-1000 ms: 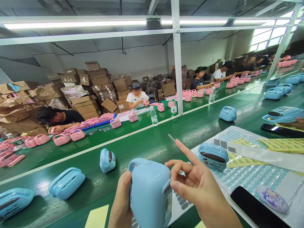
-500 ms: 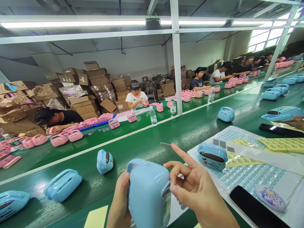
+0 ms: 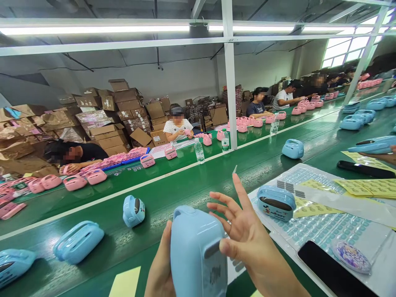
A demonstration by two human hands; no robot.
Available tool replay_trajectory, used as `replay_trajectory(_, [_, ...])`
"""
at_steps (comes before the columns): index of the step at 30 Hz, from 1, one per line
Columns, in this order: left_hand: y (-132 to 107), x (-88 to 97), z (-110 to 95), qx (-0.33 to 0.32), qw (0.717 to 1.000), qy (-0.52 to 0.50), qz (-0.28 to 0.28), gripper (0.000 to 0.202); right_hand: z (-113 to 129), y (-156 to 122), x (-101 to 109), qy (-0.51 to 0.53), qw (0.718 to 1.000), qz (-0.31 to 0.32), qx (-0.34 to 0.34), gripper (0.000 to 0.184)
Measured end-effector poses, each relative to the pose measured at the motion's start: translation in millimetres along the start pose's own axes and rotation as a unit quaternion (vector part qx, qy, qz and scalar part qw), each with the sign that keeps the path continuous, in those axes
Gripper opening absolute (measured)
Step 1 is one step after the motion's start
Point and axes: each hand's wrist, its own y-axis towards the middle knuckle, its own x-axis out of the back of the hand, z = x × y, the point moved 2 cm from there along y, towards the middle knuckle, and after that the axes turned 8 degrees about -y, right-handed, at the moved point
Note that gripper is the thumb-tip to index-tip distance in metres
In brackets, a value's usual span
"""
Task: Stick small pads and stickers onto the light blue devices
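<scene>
Holding a pale blue device [image 3: 198, 251] upright at bottom centre of the frame. The left hand [image 3: 161, 270] grips its left edge, thumb lying up the near side, the other fingers hidden behind the shell. The right hand [image 3: 247, 239] comes in from the lower right: thumb tip pressed on a grey strip [image 3: 213, 249] on the device's right edge, the other four fingers splayed wide and clear of the shell. A small pale sliver [image 3: 235, 169] stands off the raised index fingertip, too small to read.

Just right of the hands, a clear sticker sheet [image 3: 328, 231] lies on the green belt [image 3: 192, 185]. It bears a Mickey-printed blue unit [image 3: 275, 202], a black phone [image 3: 331, 270] and a round printed badge [image 3: 351, 255]. Yellow sheets [image 3: 365, 187] lie beyond it at right.

Left of the held device: a small blue unit on end [image 3: 133, 210], then a flat blue shell [image 3: 78, 241] at lower left. At the far right edge a co-worker's hand [image 3: 385, 157] rests under another blue shell [image 3: 371, 145].

Across the belt — pink units [image 3: 77, 181], a water bottle [image 3: 199, 150], a seated person [image 3: 177, 128], and cardboard boxes [image 3: 117, 111] stacked at upper left.
</scene>
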Motion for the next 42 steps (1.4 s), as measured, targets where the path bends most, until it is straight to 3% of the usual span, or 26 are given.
replay_trajectory(2, [-0.1, -6.1, -1.6, 0.046, 0.995, -0.065, -0.062, 0.053, -2.1, 4.6, 5.7, -0.009, 0.999, -0.029, 0.011, 0.091])
replay_trajectory(4, [-0.1, -10.6, -7.8, 0.028, 0.986, -0.117, -0.117, 0.049, -1.6, 5.5, 12.5, -0.037, 0.996, -0.081, 0.029, 0.061])
replay_trajectory(6, [0.1, -12.4, -13.8, 0.022, 0.982, -0.137, -0.128, 0.053, -1.1, 2.7, 18.5, -0.065, 0.988, -0.137, 0.025, 0.043])
replay_trajectory(8, [0.8, -10.8, -17.7, 0.023, 0.984, -0.140, -0.105, 0.057, -3.0, -1.6, 21.3, -0.098, 0.983, -0.156, 0.002, 0.041])
replay_trajectory(10, [2.0, -6.2, -18.8, 0.007, 0.985, -0.146, -0.094, 0.058, -7.9, -5.3, 19.2, -0.134, 0.982, -0.132, -0.019, 0.043])
replay_trajectory(13, [4.6, -0.7, -17.9, -0.049, 0.984, -0.150, -0.077, 0.058, -16.2, -7.8, 7.0, -0.160, 0.986, -0.039, -0.036, 0.039])
replay_trajectory(16, [5.2, -0.4, -18.0, -0.114, 0.982, -0.138, -0.066, 0.060, -18.6, -7.4, -7.1, -0.109, 0.989, 0.059, -0.075, 0.033])
replay_trajectory(19, [4.0, -1.3, -16.9, -0.094, 0.981, -0.145, -0.084, 0.068, -14.2, -7.2, -11.4, -0.080, 0.987, 0.097, -0.102, 0.031])
replay_trajectory(22, [3.9, 0.2, -16.1, -0.079, 0.983, -0.144, -0.087, 0.070, -11.4, -8.3, -8.6, -0.122, 0.981, 0.115, -0.095, 0.029])
replay_trajectory(26, [5.2, 3.0, -17.5, -0.134, 0.979, -0.128, -0.089, 0.061, -13.8, -8.9, -5.6, -0.148, 0.978, 0.118, -0.091, 0.027])
replay_trajectory(31, [2.0, -0.1, -18.1, -0.072, 0.986, -0.123, -0.086, 0.069, -14.4, -7.1, -5.9, -0.126, 0.980, 0.126, -0.092, 0.029])
replay_trajectory(42, [-1.2, -4.5, -19.2, -0.077, 0.988, -0.117, -0.067, 0.074, -21.3, -7.4, -3.6, -0.152, 0.980, 0.104, -0.076, 0.023])
